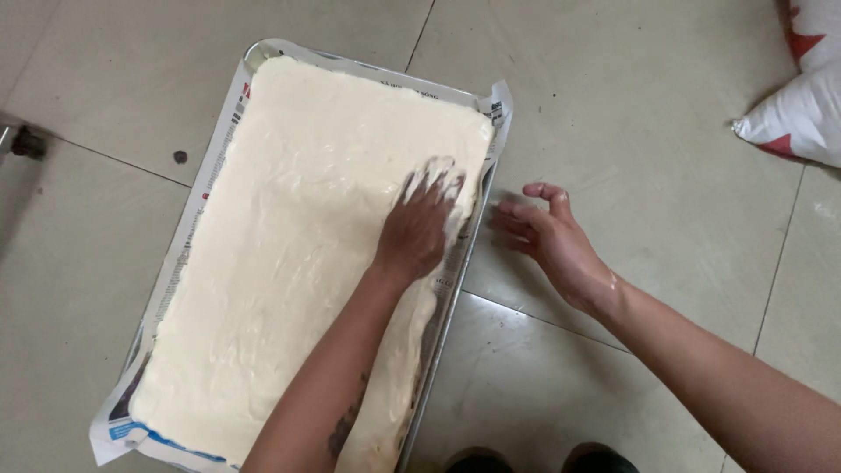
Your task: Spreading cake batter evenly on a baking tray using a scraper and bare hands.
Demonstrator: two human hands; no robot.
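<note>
tiled floor (pixel 631 79) holds batter tray (pixel 254 52); left hand (pixel 416 232) spread flat on batter (pixel 289 236), right hand (pixel 547 236) loosely open.

Left hand (pixel 419 229): pressed flat, fingers spread, into pale batter (pixel 298 263).
Tray (pixel 451 302): paper-lined, set on tiled floor (pixel 613 105).
Right hand (pixel 547 238): held open beside tray.

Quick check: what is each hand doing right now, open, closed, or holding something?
Left hand: open, fingers spread flat, pressing on the pale batter in the paper-lined tray.
Right hand: open, fingers loosely curled, holding nothing, beside the tray.
</note>
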